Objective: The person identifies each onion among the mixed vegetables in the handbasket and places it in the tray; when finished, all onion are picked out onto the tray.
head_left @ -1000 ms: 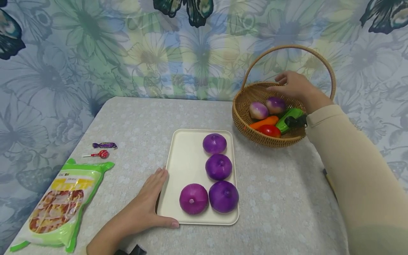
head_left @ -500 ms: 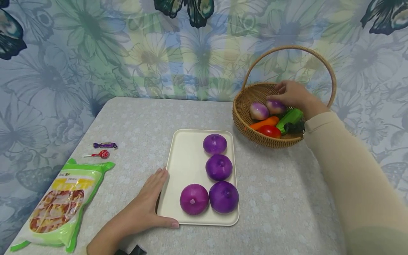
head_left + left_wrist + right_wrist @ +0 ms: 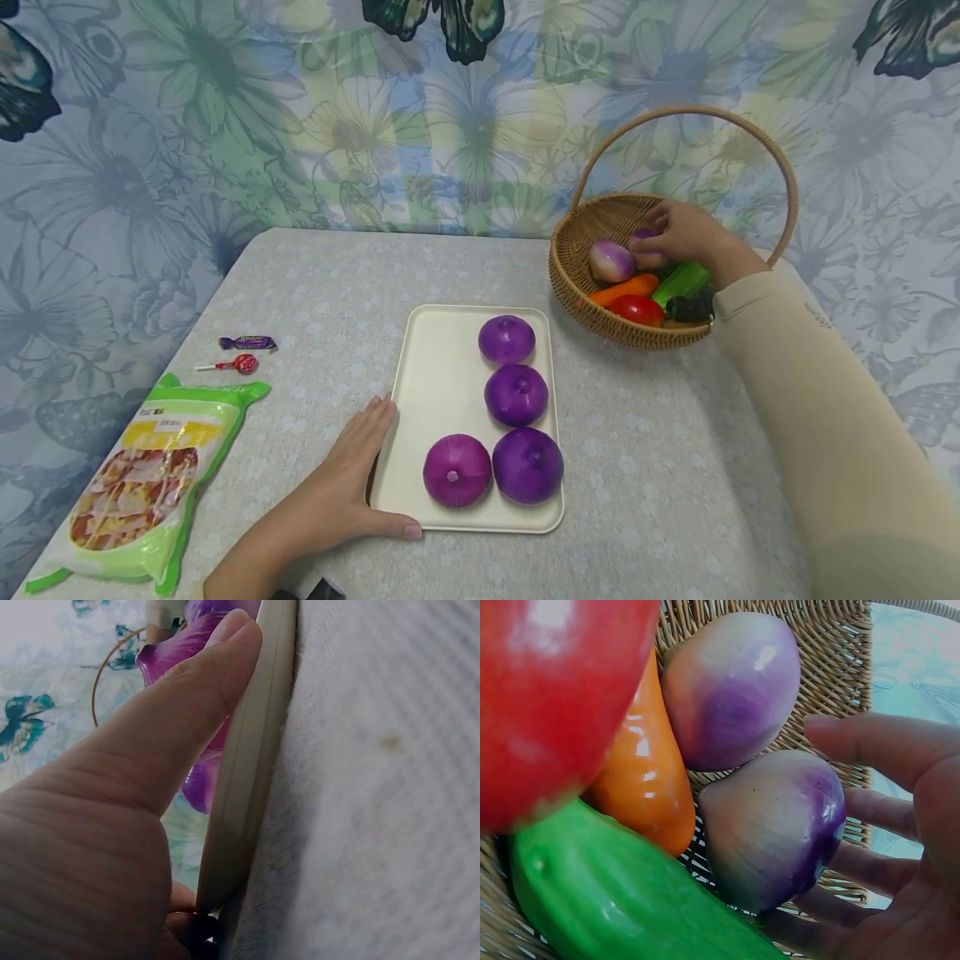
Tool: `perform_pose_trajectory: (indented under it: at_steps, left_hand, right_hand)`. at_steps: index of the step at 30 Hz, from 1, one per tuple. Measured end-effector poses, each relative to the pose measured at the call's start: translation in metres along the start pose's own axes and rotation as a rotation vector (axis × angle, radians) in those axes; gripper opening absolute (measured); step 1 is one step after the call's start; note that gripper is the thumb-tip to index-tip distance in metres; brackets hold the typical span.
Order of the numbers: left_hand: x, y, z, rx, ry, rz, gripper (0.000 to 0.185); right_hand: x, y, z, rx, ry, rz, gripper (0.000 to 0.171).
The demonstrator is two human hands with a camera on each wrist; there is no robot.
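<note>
In the head view, my left hand (image 3: 347, 475) rests at the near left corner of a cream tray (image 3: 435, 358), thumb along the near edge, fingers along the left side. Several purple onions (image 3: 516, 394) lie on the tray. My right hand (image 3: 678, 233) is inside a wicker basket (image 3: 637, 336) at the back right. In the right wrist view its fingers extend alongside and behind a purple-and-white turnip (image 3: 780, 825), thumb apart from it. Another such turnip (image 3: 735, 690) lies close by, with an orange carrot (image 3: 649, 772), a green cucumber (image 3: 622, 885) and a red tomato (image 3: 547, 697).
At the left lie a green snack bag (image 3: 142, 483), a red lollipop (image 3: 243, 363) and a purple wrapped candy (image 3: 249, 342). The basket's tall handle (image 3: 697, 110) arches above my right hand. A patterned cloth (image 3: 337, 125) hangs behind the table.
My right hand has come down into the basket, its fingers now beside the right-hand turnip and partly covering it. My left hand and the tray have stayed in place.
</note>
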State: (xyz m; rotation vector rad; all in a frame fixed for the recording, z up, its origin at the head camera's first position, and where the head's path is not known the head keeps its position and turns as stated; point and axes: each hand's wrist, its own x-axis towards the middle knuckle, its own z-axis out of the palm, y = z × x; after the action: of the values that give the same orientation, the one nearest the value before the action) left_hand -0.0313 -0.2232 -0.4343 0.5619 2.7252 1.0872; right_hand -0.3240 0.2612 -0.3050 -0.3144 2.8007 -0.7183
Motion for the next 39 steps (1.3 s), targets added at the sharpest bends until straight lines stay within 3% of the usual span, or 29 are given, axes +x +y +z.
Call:
perform_pose_trajectory:
  at_steps: [9,13,19,23,27,32,39]
  left_hand:
    - [0.000,0.001,0.001,-0.006,-0.010,-0.010,0.148]
    - [0.000,0.001,0.001,0.000,-0.010,-0.002,0.148]
    - [-0.001,0.001,0.001,0.000,-0.017,0.001,0.148]
    - [-0.003,0.001,-0.001,-0.005,-0.010,-0.006,0.147]
    - [-0.002,0.001,-0.002,-0.001,-0.010,-0.009,0.148]
    - [0.000,0.000,-0.001,0.007,-0.006,-0.002,0.148]
    - [0.001,0.000,-0.001,0.016,-0.006,0.006,0.147]
  right_hand:
    - [0.002,0.007,0.003,-0.077,0.009,-0.036,0.060]
    - [-0.004,0.002,0.000,-0.081,0.056,-0.060,0.059]
    - [-0.031,-0.044,-0.011,0.002,0.155,-0.186,0.058]
    - [-0.054,-0.091,-0.005,0.068,0.135,-0.308,0.051]
    - [-0.072,-0.133,0.022,0.114,0.104,-0.516,0.041]
    - [-0.081,-0.169,0.078,0.095,-0.001,-0.769,0.035]
    - [-0.085,-0.192,0.147,0.013,-0.221,-0.855,0.035]
